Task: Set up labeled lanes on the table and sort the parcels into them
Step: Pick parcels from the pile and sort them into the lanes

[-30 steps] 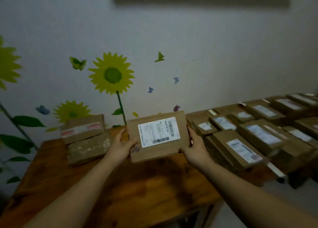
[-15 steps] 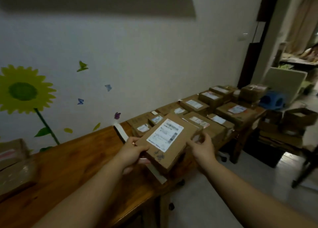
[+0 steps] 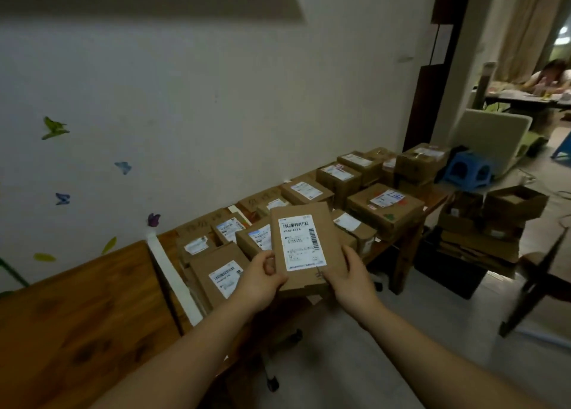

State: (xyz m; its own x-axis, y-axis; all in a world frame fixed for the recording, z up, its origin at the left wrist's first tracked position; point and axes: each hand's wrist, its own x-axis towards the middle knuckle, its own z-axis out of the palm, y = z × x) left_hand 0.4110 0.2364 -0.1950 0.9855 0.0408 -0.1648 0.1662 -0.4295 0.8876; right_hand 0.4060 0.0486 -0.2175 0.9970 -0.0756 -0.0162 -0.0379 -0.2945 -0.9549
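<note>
A flat brown cardboard parcel (image 3: 304,245) with a white barcode label is held upright above the table's front edge. My left hand (image 3: 262,280) grips its lower left edge, thumb on the front. My right hand (image 3: 352,277) grips its lower right corner. Behind and beside it, several labeled brown parcels (image 3: 384,209) lie packed together on the wooden table (image 3: 80,303). A white tape strip (image 3: 171,272) runs across the tabletop, marking a lane border left of the parcels.
A wall with butterfly and leaf stickers backs the table. Right of the table stand a blue stool (image 3: 468,170), stacked open cartons (image 3: 506,211) on the floor and a dark chair frame (image 3: 537,282). A person sits at a far table (image 3: 553,76).
My view has swung right along the table, from the sunflower end to the parcel-covered end. The held parcel came along and turned from landscape to upright.
</note>
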